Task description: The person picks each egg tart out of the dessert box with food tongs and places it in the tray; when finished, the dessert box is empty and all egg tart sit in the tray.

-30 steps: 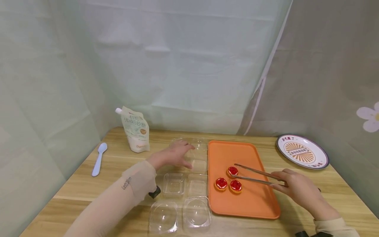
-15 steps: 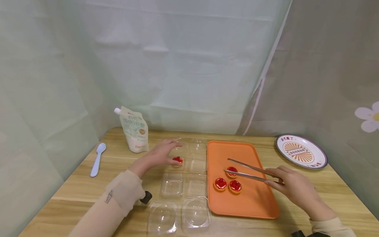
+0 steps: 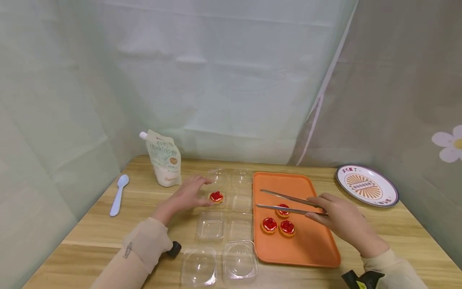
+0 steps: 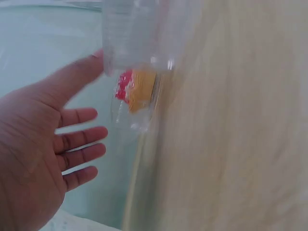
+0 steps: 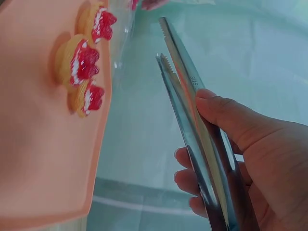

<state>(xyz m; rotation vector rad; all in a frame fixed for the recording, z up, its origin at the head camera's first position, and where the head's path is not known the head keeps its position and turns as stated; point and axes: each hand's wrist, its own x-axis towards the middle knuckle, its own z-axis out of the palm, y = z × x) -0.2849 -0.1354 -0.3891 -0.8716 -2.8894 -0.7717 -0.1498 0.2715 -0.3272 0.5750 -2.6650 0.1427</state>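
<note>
My left hand point(image 3: 187, 195) is open beside a clear plastic box at the back left of the group. Inside that box sits a red-topped tart point(image 3: 216, 196). In the left wrist view the fingers are spread apart, and the thumb tip overlaps clear plastic point(image 4: 139, 38); contact cannot be told. My right hand point(image 3: 343, 216) grips metal tongs point(image 3: 285, 196) over the orange tray point(image 3: 303, 249). The tongs' tips are apart with nothing between them, as the right wrist view shows. Three more tarts point(image 3: 269, 225) lie close together on the tray.
Several clear boxes point(image 3: 211, 226) with opened lids point(image 3: 199, 265) stand left of the tray. A sugar pouch point(image 3: 165, 160) and a pale blue spoon point(image 3: 120, 194) are at the left. A patterned plate point(image 3: 388, 188) lies at the back right. Curtains surround the table.
My left hand has drawn back to the left, uncovering the tart in the box. The tongs have moved left and slightly up across the tray in my right hand.
</note>
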